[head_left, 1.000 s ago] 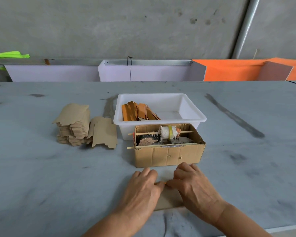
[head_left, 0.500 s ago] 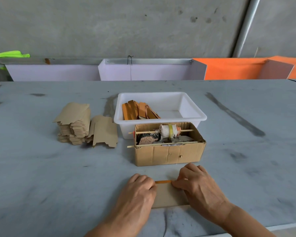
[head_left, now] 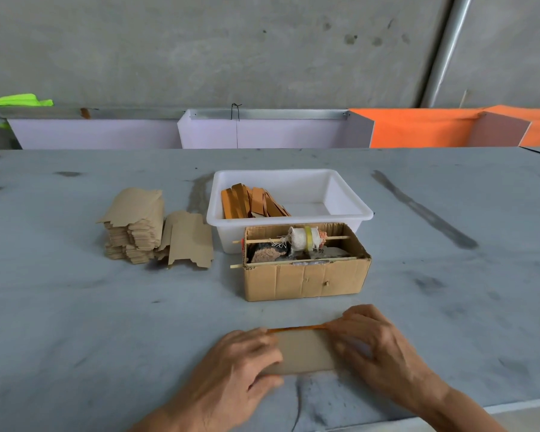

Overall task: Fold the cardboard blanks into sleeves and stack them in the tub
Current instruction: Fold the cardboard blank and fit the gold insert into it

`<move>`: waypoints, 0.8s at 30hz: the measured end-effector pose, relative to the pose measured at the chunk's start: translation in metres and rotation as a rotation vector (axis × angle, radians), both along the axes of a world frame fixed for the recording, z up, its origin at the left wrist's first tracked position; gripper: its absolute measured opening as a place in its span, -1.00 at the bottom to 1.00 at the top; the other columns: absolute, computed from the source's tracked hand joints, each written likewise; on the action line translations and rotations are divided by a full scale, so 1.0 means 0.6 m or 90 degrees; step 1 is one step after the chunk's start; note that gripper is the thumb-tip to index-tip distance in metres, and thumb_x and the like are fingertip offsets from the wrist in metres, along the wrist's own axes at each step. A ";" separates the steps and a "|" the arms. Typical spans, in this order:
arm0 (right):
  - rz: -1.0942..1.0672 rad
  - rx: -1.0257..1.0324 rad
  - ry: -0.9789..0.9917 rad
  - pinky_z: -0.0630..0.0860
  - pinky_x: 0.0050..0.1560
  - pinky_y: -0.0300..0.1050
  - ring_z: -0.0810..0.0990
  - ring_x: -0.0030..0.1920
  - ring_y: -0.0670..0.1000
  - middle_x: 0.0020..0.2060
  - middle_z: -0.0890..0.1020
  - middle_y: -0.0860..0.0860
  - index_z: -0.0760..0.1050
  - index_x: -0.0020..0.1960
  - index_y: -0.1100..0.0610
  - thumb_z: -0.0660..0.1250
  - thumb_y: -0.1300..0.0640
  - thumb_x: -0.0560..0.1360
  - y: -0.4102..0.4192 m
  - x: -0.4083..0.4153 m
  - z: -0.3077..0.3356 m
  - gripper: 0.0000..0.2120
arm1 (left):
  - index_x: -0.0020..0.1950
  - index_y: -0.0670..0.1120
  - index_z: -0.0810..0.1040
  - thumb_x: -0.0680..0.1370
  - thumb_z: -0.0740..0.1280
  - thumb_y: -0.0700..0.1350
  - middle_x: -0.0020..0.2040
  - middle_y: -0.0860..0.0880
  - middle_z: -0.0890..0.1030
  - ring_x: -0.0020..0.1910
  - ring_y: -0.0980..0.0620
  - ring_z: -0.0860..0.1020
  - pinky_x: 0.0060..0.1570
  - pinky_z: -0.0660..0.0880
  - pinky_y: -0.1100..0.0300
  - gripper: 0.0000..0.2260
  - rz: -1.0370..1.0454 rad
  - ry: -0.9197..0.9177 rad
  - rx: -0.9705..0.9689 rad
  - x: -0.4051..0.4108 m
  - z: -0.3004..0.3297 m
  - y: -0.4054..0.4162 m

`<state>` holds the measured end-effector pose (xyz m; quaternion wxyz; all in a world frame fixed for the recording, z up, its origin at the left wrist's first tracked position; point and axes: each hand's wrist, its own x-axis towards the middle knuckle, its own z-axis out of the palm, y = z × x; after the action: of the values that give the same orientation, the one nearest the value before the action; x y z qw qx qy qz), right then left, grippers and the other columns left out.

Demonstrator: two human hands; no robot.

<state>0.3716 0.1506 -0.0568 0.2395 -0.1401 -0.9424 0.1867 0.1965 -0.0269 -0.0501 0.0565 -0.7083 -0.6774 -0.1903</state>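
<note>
- Table (head_left: 75, 322): grey, scuffed; carries every item listed below.
- Tub (head_left: 349, 210): white plastic, at the middle of the table. A handful of folded sleeves (head_left: 250, 202) lean together at its left end; the right part of the floor shows bare. By that measure the job looks early.
- Cardboard box (head_left: 306, 280): open-topped, just in front of the tub, holding a wrapped spool on a stick.
- Stack of blanks (head_left: 134, 226): tall, left of the tub, a few loose ones leaning at its right side. Most of the work appears left.
- Blank in hand (head_left: 303, 350): flat on the table near its front edge, an orange strip showing along the far edge; fold apparently under way.
- Left hand (head_left: 240, 366): fingers curled over the blank's left end, thumb at the near edge, gripping it.
- Right hand (head_left: 378, 347): fingers bent over the right end, tips on the far orange edge, pinching it down.
</note>
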 end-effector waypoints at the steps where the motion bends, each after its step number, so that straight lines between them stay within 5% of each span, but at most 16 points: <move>1: -0.009 -0.059 -0.015 0.49 0.10 -0.14 0.50 0.12 -0.02 -0.06 0.62 -0.25 0.64 0.06 0.00 0.41 0.18 0.46 0.002 0.007 -0.001 -0.80 | -0.29 -0.01 0.60 0.40 0.30 0.08 -0.12 0.08 0.67 -0.02 0.15 0.60 -0.16 0.50 0.34 -0.80 -0.013 -0.010 0.014 -0.002 0.001 0.002; 3: -0.016 -0.189 -0.041 0.35 0.18 -0.40 0.40 0.24 -0.19 0.03 0.57 -0.38 0.61 0.09 -0.11 0.46 -0.05 0.39 0.002 0.020 0.003 -0.73 | -0.33 -0.04 0.58 0.39 0.39 -0.07 -0.15 0.05 0.68 -0.02 0.12 0.61 -0.09 0.49 0.33 -0.89 -0.004 -0.082 0.025 -0.005 -0.002 0.004; 5: -0.020 -0.290 -0.033 0.31 0.15 -0.50 0.39 0.22 -0.30 0.07 0.56 -0.38 0.58 0.10 -0.20 0.50 -0.16 0.25 -0.002 0.026 0.014 -0.58 | -0.31 -0.04 0.56 0.42 0.41 -0.17 -0.14 0.05 0.68 -0.02 0.13 0.62 -0.01 0.47 0.31 -0.89 0.071 -0.273 0.039 -0.008 0.004 0.005; 9: -0.110 -0.291 0.046 0.40 -0.17 -0.40 0.48 -0.12 -0.24 -0.13 0.62 -0.34 0.58 0.03 -0.23 0.57 0.07 0.27 -0.006 0.010 0.040 -0.61 | -0.33 0.02 0.49 0.50 0.37 -0.24 -0.36 0.15 0.56 -0.33 0.23 0.47 -0.25 0.37 0.28 -0.75 0.179 -0.513 0.058 -0.019 0.037 0.020; 13: -0.123 -0.398 0.133 0.32 -0.44 -0.40 0.37 -0.49 -0.16 -0.49 0.54 -0.23 0.67 -0.16 -0.02 0.48 0.20 0.37 -0.006 -0.013 0.065 -0.88 | -0.27 -0.12 0.54 0.52 0.34 -0.21 -0.40 0.02 0.40 -0.36 0.11 0.32 -0.31 0.26 0.23 -0.84 0.175 -0.620 0.101 -0.019 0.066 0.037; 18: -0.115 -0.575 0.199 0.37 -0.49 -0.30 0.52 -0.48 -0.05 -0.35 0.65 0.02 0.65 -0.24 0.07 0.43 0.29 0.41 -0.009 -0.033 0.092 -0.86 | -0.24 -0.14 0.58 0.51 0.36 -0.19 -0.35 -0.08 0.39 -0.33 0.05 0.32 -0.29 0.28 0.24 -0.87 0.193 -0.713 0.153 -0.027 0.090 0.058; 24: -0.182 -0.682 0.224 0.40 -0.40 -0.23 0.59 -0.40 -0.05 -0.36 0.67 0.13 0.61 -0.20 0.22 0.35 0.27 0.48 -0.011 -0.045 0.099 -0.89 | -0.12 -0.11 0.60 0.30 0.51 -0.19 -0.27 0.00 0.68 -0.33 0.18 0.61 -0.39 0.47 0.40 -0.79 0.250 -0.888 0.228 -0.017 0.095 0.067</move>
<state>0.3448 0.1437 0.0028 0.3110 -0.3341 -0.6342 0.6240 0.1861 0.0130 0.0067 -0.2385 -0.2693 -0.6287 -0.6894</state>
